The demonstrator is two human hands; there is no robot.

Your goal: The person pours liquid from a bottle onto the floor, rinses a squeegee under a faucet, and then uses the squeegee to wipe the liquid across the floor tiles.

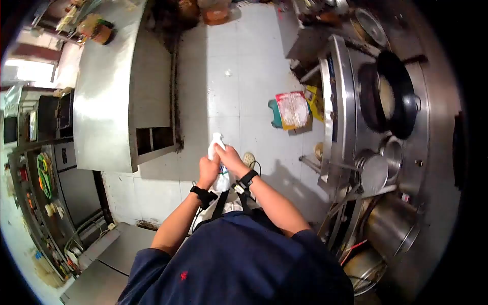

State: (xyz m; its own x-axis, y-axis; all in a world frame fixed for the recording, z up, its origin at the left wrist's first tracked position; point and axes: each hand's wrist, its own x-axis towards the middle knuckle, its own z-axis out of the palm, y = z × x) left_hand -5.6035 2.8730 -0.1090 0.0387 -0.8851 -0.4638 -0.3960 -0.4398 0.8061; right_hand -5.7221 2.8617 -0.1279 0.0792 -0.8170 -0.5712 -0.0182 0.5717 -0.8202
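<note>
In front of my body I hold what looks like a white spray bottle, its narrow white top pointing away from me. My left hand is closed around it lower down. My right hand grips it from the other side, near the top, with the fingers curled. Between my wrists, part of a blue-green label and a white lower part show; the rest is covered by my hands. Each wrist wears a black strap.
A steel counter runs along the left. On the right stands a stove with a black wok and several pots. A green container with a red-and-white packet on it sits on the tiled floor. Shelves line the far left.
</note>
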